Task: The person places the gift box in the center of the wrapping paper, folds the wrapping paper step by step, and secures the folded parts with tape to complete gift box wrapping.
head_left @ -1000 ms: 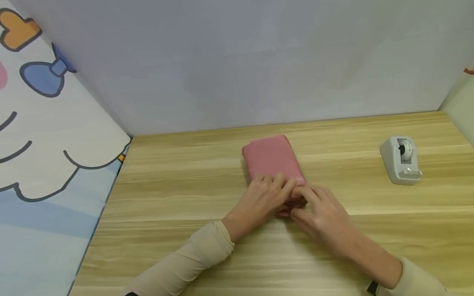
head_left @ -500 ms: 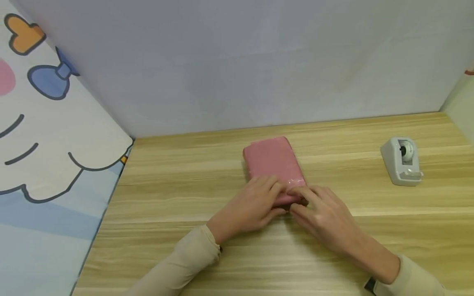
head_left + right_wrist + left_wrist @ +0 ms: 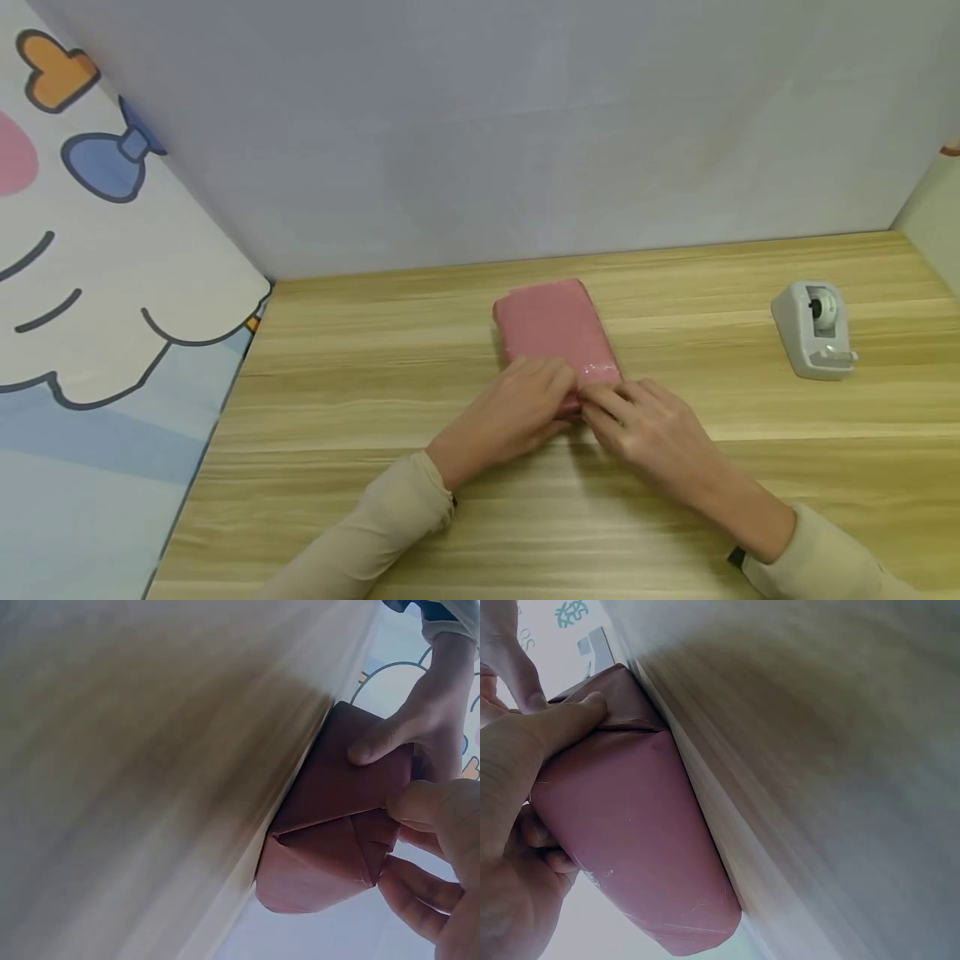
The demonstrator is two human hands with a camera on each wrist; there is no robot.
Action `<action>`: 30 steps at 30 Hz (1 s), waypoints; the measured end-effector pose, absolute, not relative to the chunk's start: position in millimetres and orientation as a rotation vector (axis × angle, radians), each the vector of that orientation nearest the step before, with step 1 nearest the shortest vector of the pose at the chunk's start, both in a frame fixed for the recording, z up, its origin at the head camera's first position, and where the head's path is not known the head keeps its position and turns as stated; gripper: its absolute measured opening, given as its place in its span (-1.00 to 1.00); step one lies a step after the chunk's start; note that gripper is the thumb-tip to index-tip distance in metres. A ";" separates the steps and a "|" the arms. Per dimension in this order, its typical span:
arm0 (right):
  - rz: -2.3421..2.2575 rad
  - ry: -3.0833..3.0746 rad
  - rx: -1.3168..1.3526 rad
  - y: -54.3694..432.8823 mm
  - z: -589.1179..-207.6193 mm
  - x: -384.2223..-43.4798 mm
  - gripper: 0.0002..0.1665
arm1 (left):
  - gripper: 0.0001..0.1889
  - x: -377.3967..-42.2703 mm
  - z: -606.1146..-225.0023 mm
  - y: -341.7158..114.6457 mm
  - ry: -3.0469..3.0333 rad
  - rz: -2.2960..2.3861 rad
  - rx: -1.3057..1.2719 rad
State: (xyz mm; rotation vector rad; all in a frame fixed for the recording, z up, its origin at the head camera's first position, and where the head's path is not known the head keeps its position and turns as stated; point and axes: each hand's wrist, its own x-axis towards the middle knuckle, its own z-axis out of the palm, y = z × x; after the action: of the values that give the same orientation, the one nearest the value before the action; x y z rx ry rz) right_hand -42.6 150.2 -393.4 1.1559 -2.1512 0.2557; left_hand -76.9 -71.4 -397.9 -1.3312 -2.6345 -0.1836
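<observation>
A pink wrapped package point(image 3: 555, 325), box-shaped, lies on the wooden table with its near end between both hands. My left hand point(image 3: 510, 412) grips the near left corner, fingers over the top and thumb point(image 3: 574, 724) pressed on the end face. With my right hand point(image 3: 648, 429) I pinch the edge of the near end, thumb point(image 3: 409, 802) against it. Folded wrapping point(image 3: 330, 847) with creases and a triangular tuck covers that end in the right wrist view. From the head view the end face is mostly hidden by the hands.
A grey tape dispenser point(image 3: 813, 329) with a roll in it stands to the right on the table point(image 3: 360, 367). Behind rises a pale wall point(image 3: 525, 142), and a cartoon-printed panel point(image 3: 112, 275) borders the left side.
The flap that stuck out at the near end is now up against the package. My left hand has shifted slightly left, its thumb at the end; the right hand has closed in on the edge.
</observation>
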 end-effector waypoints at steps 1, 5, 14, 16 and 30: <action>0.301 -2.174 1.159 151.1 -393.4 -43.3 -0.51 | -0.67 -77.0 -398.1 -71.4 -2.631 -0.184 -1.327; 0.502 -2.339 1.116 157.4 -394.8 -47.8 -0.67 | -0.68 -77.6 -398.1 -71.3 -2.609 -0.167 -1.316; 0.442 -2.574 1.094 153.6 -399.6 -66.1 -0.34 | -0.70 -80.1 -397.8 -69.8 -2.623 -0.211 -1.302; 0.491 -2.596 1.079 152.3 -398.8 -68.6 -0.38 | -0.70 -80.7 -397.4 -68.7 -2.619 -0.240 -1.306; 0.605 -2.714 1.038 152.0 -387.3 -65.9 -0.58 | -0.74 -85.2 -397.5 -73.1 -2.547 -0.360 -1.395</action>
State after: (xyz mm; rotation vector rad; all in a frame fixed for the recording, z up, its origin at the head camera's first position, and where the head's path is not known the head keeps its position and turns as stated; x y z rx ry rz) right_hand -65.9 152.0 -387.3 1.0382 -2.7136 0.6050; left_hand -85.2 -73.1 -397.5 -1.3948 -2.5469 -0.3601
